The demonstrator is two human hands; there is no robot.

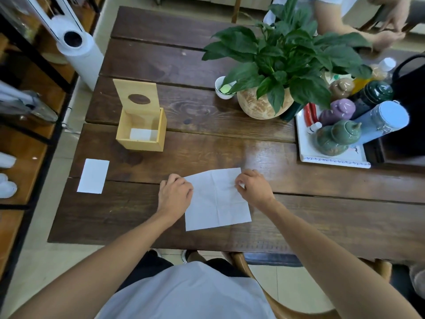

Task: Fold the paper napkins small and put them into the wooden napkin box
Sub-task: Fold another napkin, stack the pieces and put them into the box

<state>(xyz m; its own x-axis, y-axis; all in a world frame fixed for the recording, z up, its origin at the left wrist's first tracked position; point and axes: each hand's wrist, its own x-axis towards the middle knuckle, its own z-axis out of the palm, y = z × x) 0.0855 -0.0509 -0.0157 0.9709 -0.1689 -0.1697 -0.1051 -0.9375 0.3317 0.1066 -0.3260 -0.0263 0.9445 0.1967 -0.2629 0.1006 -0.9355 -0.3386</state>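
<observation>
A white paper napkin [216, 201] lies unfolded and flat on the dark wooden table [299, 215] in front of me. My left hand [174, 194] pinches its far left corner. My right hand [254, 187] pinches its far right edge. The wooden napkin box [141, 134] stands at the left of the table with its lid, which has an oval hole, raised upright. One small folded napkin [143, 134] lies inside the box. Another folded white napkin [93, 176] lies flat near the table's left edge.
A potted plant [282, 65] and a small white cup [223, 88] stand at the back. A white tray [333, 157] with ceramic jars and a blue flask is at the right. Another person's hands [388, 26] are at the far right corner. Shelving runs along the left.
</observation>
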